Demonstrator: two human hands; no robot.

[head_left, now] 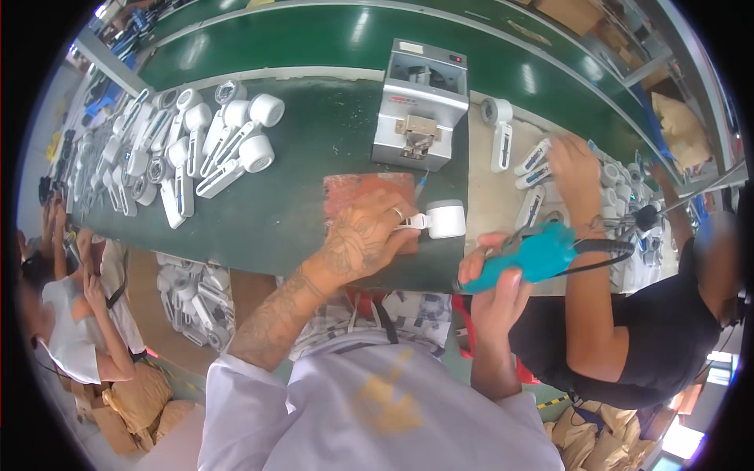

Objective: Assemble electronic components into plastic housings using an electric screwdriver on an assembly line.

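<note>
My left hand (365, 231), its wrist and forearm tattooed and a ring on one finger, is closed round the handle of a white handheld fan (447, 219). The fan lies over a worn reddish pad (339, 188), with its round head to the right. In my right hand (503, 294) is a teal electric screwdriver (528, 261), fingers wrapped round its body and a black cord at its far end. Its tip points left, below the fan and apart from it. Beyond the pad stands a grey screw feeder (420, 106).
Many white fans (196, 141) are heaped at the table's left. A cardboard box (149, 302) below holds more. At right, a co-worker's hand (576, 169) reaches over fan parts (534, 157). A green conveyor belt (314, 35) runs along the back.
</note>
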